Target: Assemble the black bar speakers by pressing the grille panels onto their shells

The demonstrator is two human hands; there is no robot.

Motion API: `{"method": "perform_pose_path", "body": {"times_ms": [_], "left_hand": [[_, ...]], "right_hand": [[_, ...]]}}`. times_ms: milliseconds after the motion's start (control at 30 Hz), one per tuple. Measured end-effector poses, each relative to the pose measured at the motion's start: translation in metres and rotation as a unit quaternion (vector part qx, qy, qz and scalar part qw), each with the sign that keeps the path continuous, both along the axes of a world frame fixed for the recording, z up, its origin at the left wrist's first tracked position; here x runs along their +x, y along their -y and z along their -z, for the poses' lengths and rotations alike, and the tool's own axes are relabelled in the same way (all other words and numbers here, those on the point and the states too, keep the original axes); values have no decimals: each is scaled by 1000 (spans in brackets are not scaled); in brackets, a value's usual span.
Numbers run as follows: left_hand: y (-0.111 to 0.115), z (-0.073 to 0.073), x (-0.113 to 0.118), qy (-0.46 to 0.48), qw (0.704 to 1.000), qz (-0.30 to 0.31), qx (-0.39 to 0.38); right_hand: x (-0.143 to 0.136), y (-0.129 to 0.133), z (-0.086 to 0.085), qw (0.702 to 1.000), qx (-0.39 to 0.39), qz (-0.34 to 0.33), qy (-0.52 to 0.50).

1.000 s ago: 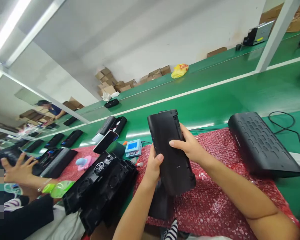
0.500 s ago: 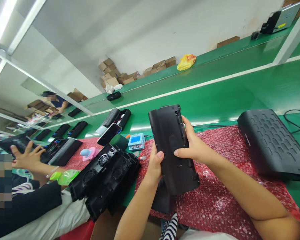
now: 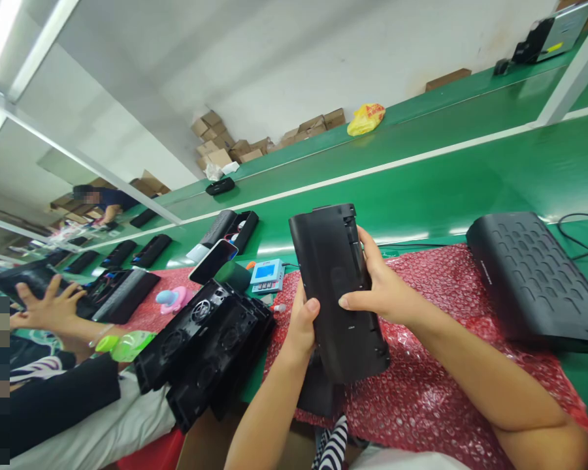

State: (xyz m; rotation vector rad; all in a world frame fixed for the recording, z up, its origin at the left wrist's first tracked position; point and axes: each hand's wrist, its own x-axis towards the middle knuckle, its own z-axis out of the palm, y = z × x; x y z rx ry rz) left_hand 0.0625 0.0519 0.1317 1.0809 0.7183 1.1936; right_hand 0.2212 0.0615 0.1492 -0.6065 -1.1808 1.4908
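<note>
Head view: black shell [image 3: 340, 294] held upright over red bubble wrap [image 3: 436, 385], smooth back toward the camera, open ribbed edge turned right. Left hand [image 3: 301, 326] clamped on the lower left edge, thumb on the face; right hand [image 3: 382, 290] wrapped round the right edge, thumb laid across the face, fingers hidden behind. Both hands closed on the shell, none free. Probably best done by keeping the left grip low and firm as the anchor and turning with the right, so each edge and corner comes into the light in turn. Worth keeping fingertips off the ribs and clips along the open side, likely thin enough to snap or pinch. Better held above the wrap than beyond its edge: a soft landing if it slips. A second dark part [image 3: 318, 391] stands just beneath the shell, touching or nearly so; cannot tell which. Finished unit [image 3: 534, 281] well apart on the right, stacked black frames [image 3: 206, 352] near on the left; swing room tight on that side. Co-worker's hand [image 3: 44, 310] busy far left, well clear.
</note>
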Motion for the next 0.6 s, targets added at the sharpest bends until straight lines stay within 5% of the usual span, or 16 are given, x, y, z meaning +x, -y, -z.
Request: {"method": "perform_pose_path", "body": {"times_ms": [367, 600], "left_hand": [[-1, 6, 1, -32, 998, -4, 53], [0, 5, -1, -11, 999, -16, -28]], "right_hand": [[-10, -5, 6, 994, 35, 95, -33], [6, -5, 4, 999, 20, -49, -4]]}}
